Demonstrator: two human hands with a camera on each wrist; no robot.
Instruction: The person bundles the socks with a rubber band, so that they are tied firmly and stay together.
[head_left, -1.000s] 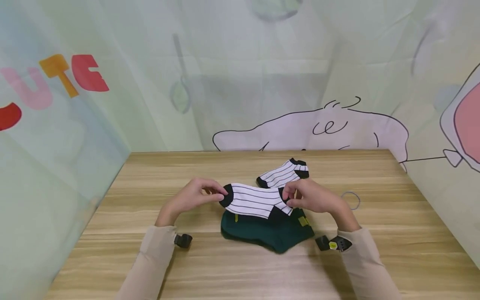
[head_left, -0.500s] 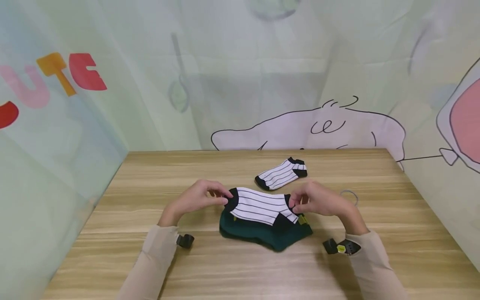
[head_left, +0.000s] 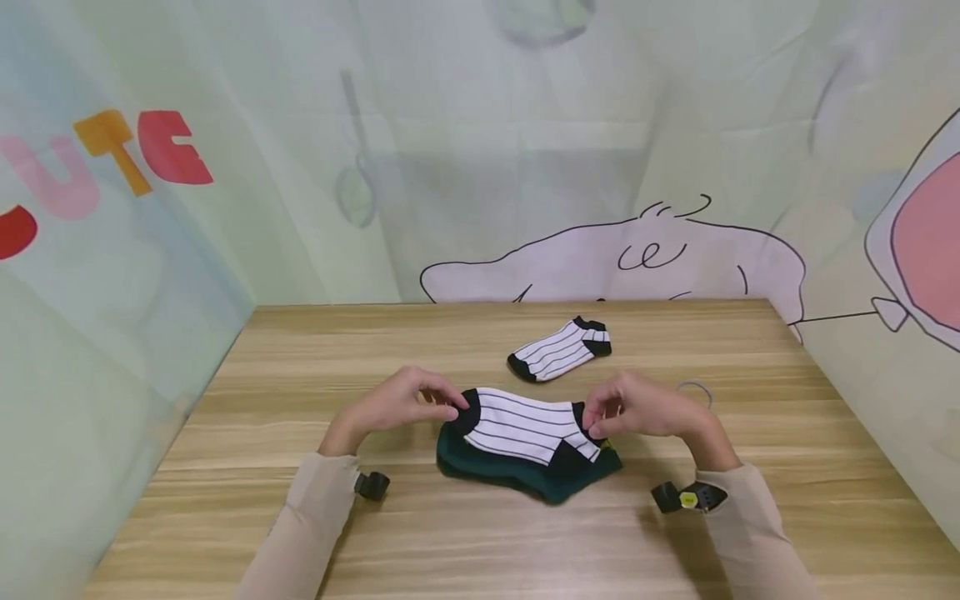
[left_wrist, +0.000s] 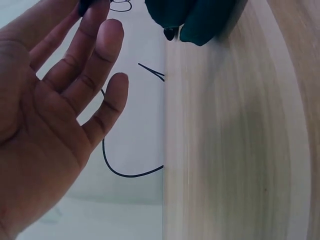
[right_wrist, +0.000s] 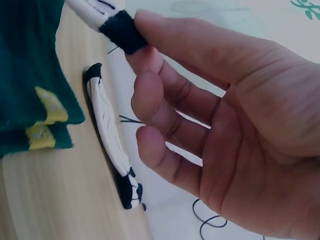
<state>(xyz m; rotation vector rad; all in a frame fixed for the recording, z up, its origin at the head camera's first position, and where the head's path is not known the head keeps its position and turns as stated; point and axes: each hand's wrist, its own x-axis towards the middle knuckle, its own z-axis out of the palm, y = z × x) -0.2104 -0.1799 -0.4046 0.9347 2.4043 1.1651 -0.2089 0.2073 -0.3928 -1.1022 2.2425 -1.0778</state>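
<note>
A white sock with thin dark stripes and black toe, heel and cuff (head_left: 521, 423) is stretched between both hands over a dark green sock pair (head_left: 525, 482). My left hand (head_left: 401, 400) pinches its black toe. At the other end, the black cuff is pinched between thumb and finger of my right hand (head_left: 641, 407); the right wrist view shows that cuff (right_wrist: 124, 32) in the grip. Yellow patches (right_wrist: 50, 106) mark the green socks' edges. Whether the striped sock touches the green ones cannot be told from the head view.
Farther back on the wooden table (head_left: 337, 350) lies a matching striped sock (head_left: 562, 350). A thin grey ring (head_left: 697, 390) lies beyond the right wrist, partly hidden by it. A printed curtain (head_left: 480, 167) hangs behind the table.
Both hands have moved the striped sock nearer the person and slightly to the right, so it covers more of the green socks. The farther striped sock now shows whole.
</note>
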